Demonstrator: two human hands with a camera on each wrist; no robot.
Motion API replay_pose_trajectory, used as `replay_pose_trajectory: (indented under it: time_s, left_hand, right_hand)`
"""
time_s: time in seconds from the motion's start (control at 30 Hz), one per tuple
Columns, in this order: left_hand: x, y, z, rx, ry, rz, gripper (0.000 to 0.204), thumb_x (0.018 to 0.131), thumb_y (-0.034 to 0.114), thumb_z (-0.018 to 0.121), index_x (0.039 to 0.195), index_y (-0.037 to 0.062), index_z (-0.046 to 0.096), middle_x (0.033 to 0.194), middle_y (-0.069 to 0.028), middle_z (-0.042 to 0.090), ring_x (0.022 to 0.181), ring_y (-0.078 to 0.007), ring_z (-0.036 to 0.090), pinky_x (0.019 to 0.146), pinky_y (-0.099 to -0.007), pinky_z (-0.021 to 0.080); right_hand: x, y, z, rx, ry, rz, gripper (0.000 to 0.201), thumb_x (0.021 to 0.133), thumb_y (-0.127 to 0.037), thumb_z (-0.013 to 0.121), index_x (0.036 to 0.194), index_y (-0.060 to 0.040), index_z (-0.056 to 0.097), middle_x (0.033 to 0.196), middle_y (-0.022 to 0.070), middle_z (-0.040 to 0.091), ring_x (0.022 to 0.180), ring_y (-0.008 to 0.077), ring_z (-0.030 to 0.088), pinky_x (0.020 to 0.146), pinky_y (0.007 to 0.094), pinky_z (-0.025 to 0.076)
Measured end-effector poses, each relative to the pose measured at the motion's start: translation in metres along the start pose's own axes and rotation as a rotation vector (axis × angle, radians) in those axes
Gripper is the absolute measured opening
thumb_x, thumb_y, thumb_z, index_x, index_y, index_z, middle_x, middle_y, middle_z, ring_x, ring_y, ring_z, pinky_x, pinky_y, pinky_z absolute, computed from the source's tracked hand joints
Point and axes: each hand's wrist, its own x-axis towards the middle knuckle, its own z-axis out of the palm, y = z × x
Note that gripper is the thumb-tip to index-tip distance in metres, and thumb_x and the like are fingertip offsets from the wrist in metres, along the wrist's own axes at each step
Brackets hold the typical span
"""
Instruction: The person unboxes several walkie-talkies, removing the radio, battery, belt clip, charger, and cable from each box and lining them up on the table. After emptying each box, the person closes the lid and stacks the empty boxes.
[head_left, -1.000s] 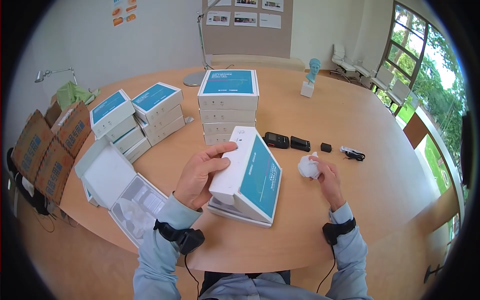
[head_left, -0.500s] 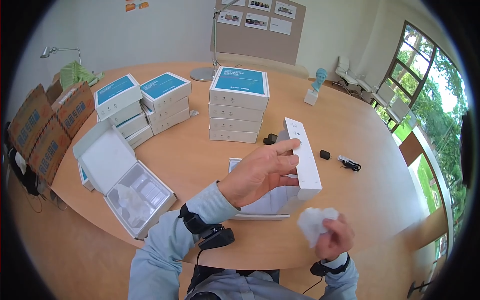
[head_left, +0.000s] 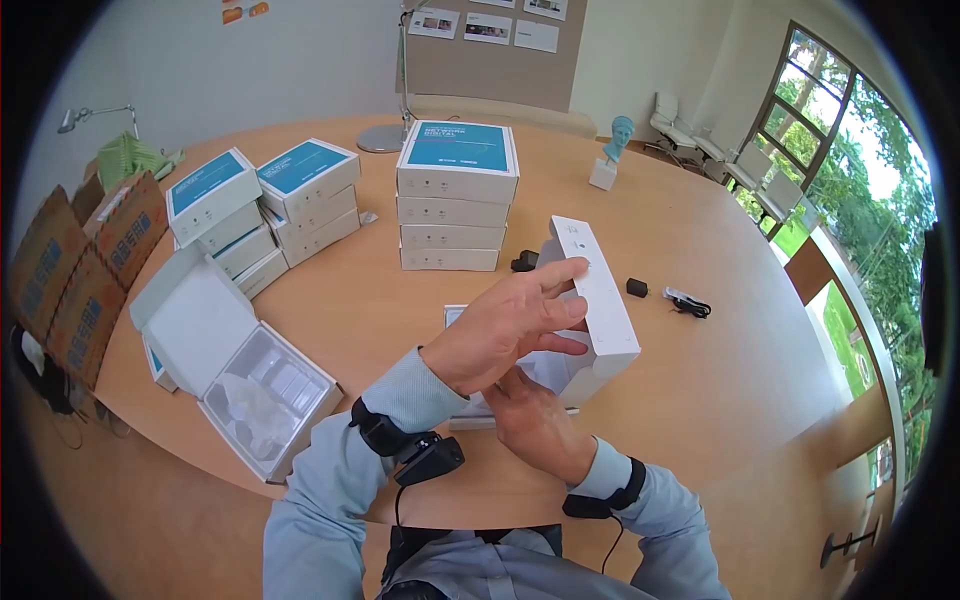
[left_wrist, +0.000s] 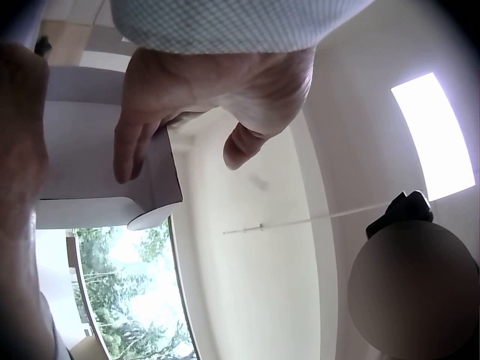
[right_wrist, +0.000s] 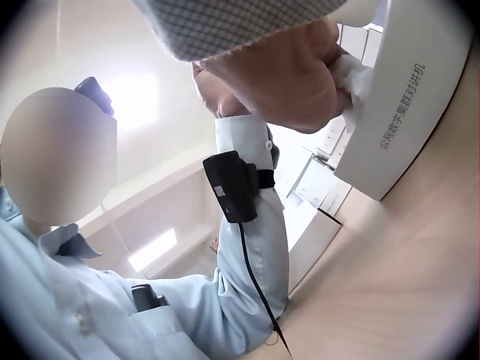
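My left hand (head_left: 495, 335) holds the raised lid (head_left: 605, 300) of a white box at its edge, some fingers inside and a digit on the outer face. In the left wrist view those fingers (left_wrist: 126, 154) lie against the lid's inner side. Below, my right hand (head_left: 540, 425) reaches into the box, crossing under the left wrist. Its fingers pinch a crumpled white wrapping (right_wrist: 356, 82), seen in the right wrist view beside the box wall (right_wrist: 397, 112). In the head view both hands hide most of the box's inside.
Another opened box (head_left: 310, 420) with a clear tray stands left. Stacked teal-topped boxes (head_left: 450, 185) stand behind, with more stacks (head_left: 310, 205) at the back left. To the right lie a small black block (head_left: 637, 288) and a bundled cable (head_left: 688, 303). A bust (head_left: 618, 150) stands farther back.
The left hand has swung the lid up and to the right, opening the box. My right hand has brought the wrapping from the right side down and across into the box.
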Motion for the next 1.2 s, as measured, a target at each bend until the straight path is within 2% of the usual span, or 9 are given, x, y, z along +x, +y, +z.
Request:
replay_pose_trajectory:
  time_s: [0.07, 0.17, 0.27, 0.47, 0.57, 0.63, 0.87, 1.03, 1.2]
  left_hand:
    - [-0.001, 0.002, 0.000, 0.018, 0.028, -0.015, 0.082, 0.099, 0.030, 0.068, 0.160, -0.0055, 0.025, 0.141, -0.0173, 0.054, 0.125, -0.0251, 0.059, 0.105, -0.0412, 0.049]
    - [-0.001, 0.000, -0.004, 0.034, 0.035, -0.010, 0.082, 0.099, 0.028, 0.069, 0.159, -0.0067, 0.026, 0.141, -0.0174, 0.055, 0.124, -0.0253, 0.060, 0.103, -0.0401, 0.051]
    - [-0.003, 0.003, -0.002, 0.068, 0.057, -0.014, 0.081, 0.099, 0.028, 0.069, 0.159, -0.0076, 0.026, 0.143, -0.0179, 0.054, 0.124, -0.0256, 0.060, 0.101, -0.0401, 0.053]
    - [-0.005, 0.005, -0.001, 0.119, 0.043, -0.008, 0.080, 0.100, 0.029, 0.069, 0.158, -0.0073, 0.028, 0.143, -0.0178, 0.055, 0.124, -0.0256, 0.061, 0.100, -0.0404, 0.054]
    - [-0.005, 0.004, -0.001, 0.115, 0.050, -0.009, 0.078, 0.100, 0.027, 0.068, 0.158, -0.0071, 0.028, 0.141, -0.0173, 0.056, 0.124, -0.0251, 0.061, 0.099, -0.0398, 0.054]
    - [-0.006, 0.003, -0.001, 0.114, 0.057, -0.008, 0.076, 0.101, 0.026, 0.067, 0.158, -0.0070, 0.029, 0.140, -0.0172, 0.057, 0.123, -0.0248, 0.062, 0.099, -0.0395, 0.054]
    - [-0.009, 0.008, -0.004, 0.107, 0.083, 0.011, 0.067, 0.102, 0.022, 0.065, 0.155, -0.0071, 0.035, 0.134, -0.0167, 0.060, 0.118, -0.0240, 0.064, 0.098, -0.0388, 0.056]
    - [-0.017, 0.010, -0.006, 0.127, 0.122, -0.011, 0.062, 0.102, 0.020, 0.065, 0.152, -0.0075, 0.040, 0.132, -0.0164, 0.062, 0.116, -0.0236, 0.065, 0.097, -0.0384, 0.056]
    - [-0.031, 0.012, -0.012, 0.185, 0.175, -0.038, 0.058, 0.102, 0.020, 0.065, 0.149, -0.0076, 0.045, 0.135, -0.0165, 0.062, 0.114, -0.0239, 0.067, 0.095, -0.0384, 0.057]
  right_hand:
    - [0.004, -0.002, 0.001, -0.020, -0.052, 0.024, 0.027, 0.074, 0.002, 0.065, 0.101, 0.0067, 0.063, 0.115, 0.0214, 0.054, 0.103, 0.0323, 0.059, 0.081, 0.0444, 0.055]
    - [0.007, -0.009, -0.012, -0.319, -0.034, -0.059, 0.024, 0.076, -0.002, 0.066, 0.098, 0.0058, 0.062, 0.115, 0.0204, 0.054, 0.108, 0.0338, 0.056, 0.086, 0.0431, 0.050]
    - [0.003, -0.011, -0.013, -0.230, -0.063, 0.062, 0.026, 0.079, -0.005, 0.067, 0.103, 0.0051, 0.062, 0.115, 0.0195, 0.053, 0.113, 0.0353, 0.054, 0.087, 0.0404, 0.047]
    - [-0.019, 0.000, -0.001, 0.158, -0.156, 0.194, 0.039, 0.087, -0.011, 0.068, 0.122, 0.0037, 0.060, 0.119, 0.0194, 0.055, 0.109, 0.0375, 0.057, 0.097, 0.0518, 0.048]
    - [-0.023, -0.003, -0.006, 0.237, -0.084, 0.096, 0.046, 0.089, -0.013, 0.070, 0.129, 0.0041, 0.056, 0.126, 0.0213, 0.056, 0.110, 0.0395, 0.060, 0.102, 0.0549, 0.048]
    - [-0.018, -0.007, -0.019, 0.045, 0.003, -0.092, 0.046, 0.087, -0.012, 0.072, 0.127, 0.0040, 0.058, 0.131, 0.0228, 0.057, 0.114, 0.0393, 0.061, 0.100, 0.0521, 0.051]
    - [-0.060, -0.007, -0.026, 0.184, 0.202, -0.289, 0.044, 0.072, 0.001, 0.072, 0.115, 0.0021, 0.065, 0.120, 0.0202, 0.062, 0.109, 0.0372, 0.064, 0.088, 0.0462, 0.057]
    - [-0.067, -0.008, -0.027, 0.168, 0.067, -0.051, 0.045, 0.070, 0.005, 0.067, 0.114, 0.0029, 0.065, 0.121, 0.0193, 0.062, 0.114, 0.0387, 0.064, 0.088, 0.0434, 0.058]
    - [-0.056, -0.017, -0.028, 0.200, 0.046, 0.009, 0.040, 0.073, 0.006, 0.066, 0.113, 0.0029, 0.064, 0.126, 0.0208, 0.061, 0.118, 0.0406, 0.063, 0.092, 0.0450, 0.057]
